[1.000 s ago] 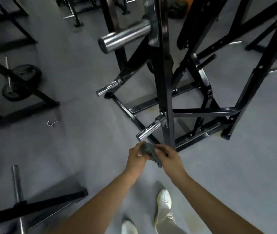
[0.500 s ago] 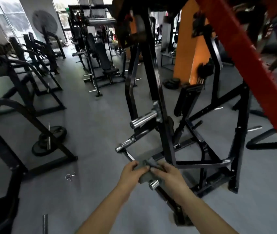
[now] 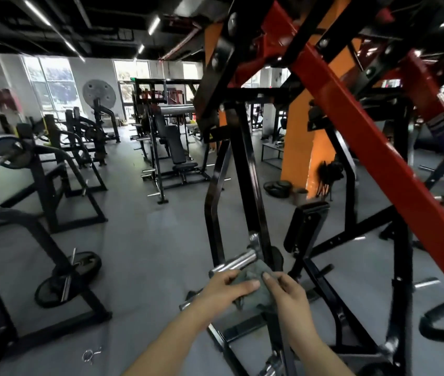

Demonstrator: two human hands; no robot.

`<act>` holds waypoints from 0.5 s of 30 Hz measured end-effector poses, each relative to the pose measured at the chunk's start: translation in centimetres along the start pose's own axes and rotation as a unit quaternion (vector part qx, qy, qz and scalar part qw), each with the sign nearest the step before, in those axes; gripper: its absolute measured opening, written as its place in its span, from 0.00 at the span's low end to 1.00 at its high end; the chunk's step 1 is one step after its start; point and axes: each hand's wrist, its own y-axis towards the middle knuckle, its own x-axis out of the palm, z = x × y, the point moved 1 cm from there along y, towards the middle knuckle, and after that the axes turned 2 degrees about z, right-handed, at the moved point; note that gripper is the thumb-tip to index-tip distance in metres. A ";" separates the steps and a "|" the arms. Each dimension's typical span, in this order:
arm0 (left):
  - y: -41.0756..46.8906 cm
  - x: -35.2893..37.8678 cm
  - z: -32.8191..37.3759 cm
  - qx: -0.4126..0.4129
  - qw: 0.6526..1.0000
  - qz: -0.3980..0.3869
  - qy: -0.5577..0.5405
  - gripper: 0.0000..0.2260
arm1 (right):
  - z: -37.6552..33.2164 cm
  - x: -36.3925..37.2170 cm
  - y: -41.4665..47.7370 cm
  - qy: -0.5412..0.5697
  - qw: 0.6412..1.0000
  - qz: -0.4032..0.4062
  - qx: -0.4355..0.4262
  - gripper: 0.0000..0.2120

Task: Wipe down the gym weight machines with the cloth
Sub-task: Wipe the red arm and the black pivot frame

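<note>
Here we are at the plate-loaded machine point(image 3: 248, 185), and both hands are busy with the grey cloth point(image 3: 252, 274). The left hand point(image 3: 223, 291) grips one side and the right hand point(image 3: 287, 298) pinches the other, so the cloth sits bunched between them, just under the chrome peg point(image 3: 235, 262). I can't tell whether it touches the metal. To my eye this is gathering the cloth for a wipe, not the wipe itself. No surface looks obviously cleaned, and there's plenty left: the red arm point(image 3: 364, 131) overhead, the black frame, and rows of machines across the room.
</note>
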 end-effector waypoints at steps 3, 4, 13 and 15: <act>4.5 -1.5 2.3 0.012 0.998 0.050 0.032 0.16 | -3.0 1.1 4.1 -0.037 0.998 -0.018 -0.053 0.08; 5.7 -1.9 3.4 0.021 0.997 0.062 0.045 0.15 | -3.8 1.3 5.2 -0.041 0.997 -0.017 -0.069 0.08; 15.8 -5.5 11.1 0.160 0.977 0.131 0.047 0.06 | -8.6 5.0 15.5 0.086 0.991 0.052 -0.083 0.06; 17.0 -6.2 12.0 0.164 0.975 0.147 0.012 0.05 | -9.6 5.9 16.5 0.106 0.992 0.044 -0.053 0.07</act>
